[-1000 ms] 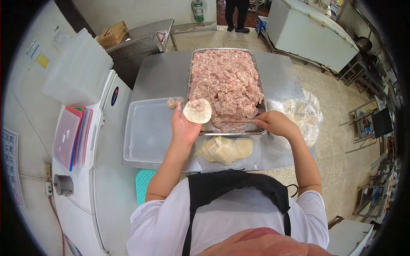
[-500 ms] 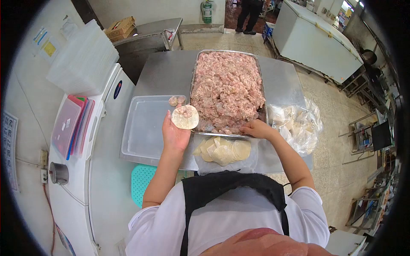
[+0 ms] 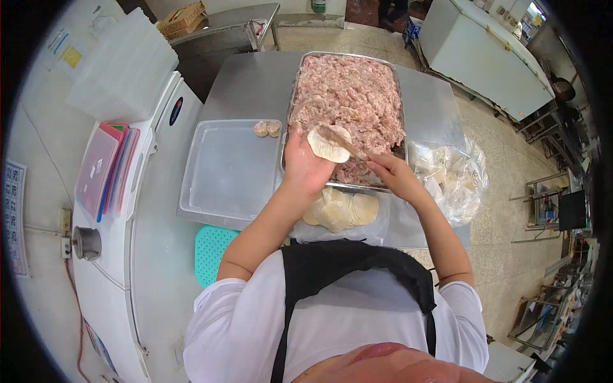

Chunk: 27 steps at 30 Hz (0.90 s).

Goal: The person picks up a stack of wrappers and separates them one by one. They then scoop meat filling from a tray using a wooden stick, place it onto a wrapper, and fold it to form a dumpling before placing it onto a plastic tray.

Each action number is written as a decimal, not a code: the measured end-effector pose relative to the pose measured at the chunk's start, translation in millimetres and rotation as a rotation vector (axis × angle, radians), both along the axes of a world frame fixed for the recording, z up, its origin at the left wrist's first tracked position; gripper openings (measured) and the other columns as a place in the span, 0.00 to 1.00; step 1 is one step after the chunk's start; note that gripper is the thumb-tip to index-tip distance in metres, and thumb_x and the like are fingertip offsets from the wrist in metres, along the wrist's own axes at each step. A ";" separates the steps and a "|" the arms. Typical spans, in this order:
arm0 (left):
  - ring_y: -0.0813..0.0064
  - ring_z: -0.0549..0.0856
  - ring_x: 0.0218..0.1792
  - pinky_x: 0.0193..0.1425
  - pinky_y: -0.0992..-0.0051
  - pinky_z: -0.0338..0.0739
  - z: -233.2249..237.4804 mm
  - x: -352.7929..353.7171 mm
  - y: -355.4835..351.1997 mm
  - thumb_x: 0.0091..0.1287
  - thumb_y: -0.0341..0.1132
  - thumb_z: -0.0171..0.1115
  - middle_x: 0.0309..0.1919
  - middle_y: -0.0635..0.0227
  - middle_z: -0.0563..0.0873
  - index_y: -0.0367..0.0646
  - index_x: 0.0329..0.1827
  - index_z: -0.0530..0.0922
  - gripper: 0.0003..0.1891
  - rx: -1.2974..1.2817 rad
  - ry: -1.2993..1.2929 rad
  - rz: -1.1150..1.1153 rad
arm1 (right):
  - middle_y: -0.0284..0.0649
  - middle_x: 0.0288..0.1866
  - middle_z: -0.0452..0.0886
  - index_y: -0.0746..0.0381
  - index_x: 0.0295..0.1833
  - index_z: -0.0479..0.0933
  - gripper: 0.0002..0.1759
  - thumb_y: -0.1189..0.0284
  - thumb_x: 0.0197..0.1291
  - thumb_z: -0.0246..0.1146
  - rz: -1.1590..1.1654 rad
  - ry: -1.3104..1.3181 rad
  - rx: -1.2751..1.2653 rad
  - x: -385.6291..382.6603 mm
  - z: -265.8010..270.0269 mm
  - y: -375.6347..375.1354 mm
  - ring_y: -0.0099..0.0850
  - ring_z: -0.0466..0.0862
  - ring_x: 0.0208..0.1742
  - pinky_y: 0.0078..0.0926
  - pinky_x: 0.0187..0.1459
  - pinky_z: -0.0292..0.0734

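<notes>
My left hand (image 3: pixel 306 161) holds a round, pale dough wrapper (image 3: pixel 328 148) over the lower left part of a metal tray (image 3: pixel 401 96). My right hand (image 3: pixel 394 175) grips a flat spatula (image 3: pixel 345 142), whose tip lies on the wrapper. Ground raw meat (image 3: pixel 351 83) is heaped in the tray. Two small filled dumplings (image 3: pixel 267 129) sit at the top right of a clear plastic tray (image 3: pixel 230 169). Below the metal tray, a fanned stack of wrappers (image 3: pixel 341 210) rests on plastic.
A clear bag of wrappers (image 3: pixel 447 179) lies right of the metal tray on the steel table (image 3: pixel 255 67). Plastic lids (image 3: pixel 105 169) and a metal cup (image 3: pixel 87 244) are on the white appliance at left. Farther back are a chest freezer (image 3: pixel 479 57) and a person's legs (image 3: pixel 391 13).
My left hand has moved right with the wrapper, over the meat tray. My right hand has risen from the tray's lower edge, bringing the spatula onto the wrapper. The view has shifted slightly.
</notes>
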<state>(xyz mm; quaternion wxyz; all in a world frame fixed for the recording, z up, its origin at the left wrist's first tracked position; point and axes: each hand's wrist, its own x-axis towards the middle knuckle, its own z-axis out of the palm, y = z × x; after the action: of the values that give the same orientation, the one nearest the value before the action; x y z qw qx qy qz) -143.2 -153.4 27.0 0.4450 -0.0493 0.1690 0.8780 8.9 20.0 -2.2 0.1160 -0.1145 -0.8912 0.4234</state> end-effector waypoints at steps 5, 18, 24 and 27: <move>0.52 0.76 0.64 0.74 0.52 0.65 -30.6 -26.3 -9.5 0.76 0.54 0.46 0.60 0.48 0.79 0.29 0.64 0.71 0.32 -0.031 -0.068 0.124 | 0.49 0.40 0.84 0.63 0.51 0.83 0.15 0.64 0.68 0.61 0.090 -0.209 0.224 17.8 34.7 21.2 0.45 0.84 0.44 0.37 0.47 0.77; 0.53 0.74 0.67 0.75 0.53 0.64 -45.4 -54.2 -50.9 0.77 0.51 0.44 0.62 0.48 0.77 0.32 0.64 0.69 0.28 -0.031 0.080 0.335 | 0.52 0.33 0.85 0.62 0.34 0.83 0.23 0.55 0.70 0.55 0.180 -0.504 0.322 -0.1 -7.0 10.9 0.50 0.85 0.39 0.46 0.44 0.79; 0.58 0.77 0.61 0.70 0.56 0.70 -47.7 -57.3 -53.7 0.78 0.47 0.44 0.56 0.59 0.79 0.38 0.61 0.71 0.22 -0.031 0.057 0.333 | 0.52 0.34 0.85 0.62 0.35 0.84 0.23 0.56 0.70 0.53 0.161 -0.388 0.399 -49.9 -24.7 -15.1 0.50 0.86 0.39 0.46 0.43 0.80; 0.58 0.77 0.61 0.71 0.57 0.69 -40.9 -54.6 -55.4 0.78 0.48 0.43 0.57 0.58 0.79 0.37 0.61 0.70 0.23 -0.048 0.067 0.362 | 0.53 0.35 0.85 0.63 0.37 0.84 0.22 0.58 0.70 0.53 0.186 -0.428 0.647 -72.0 -37.1 -39.6 0.51 0.86 0.40 0.47 0.44 0.81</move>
<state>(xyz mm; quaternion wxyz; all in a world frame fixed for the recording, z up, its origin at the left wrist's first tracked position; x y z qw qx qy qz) -197.8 -208.8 -14.0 0.2725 -0.0601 0.1933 0.9406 -63.1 -19.7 -39.2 -0.0810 -0.0762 -0.9891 0.0961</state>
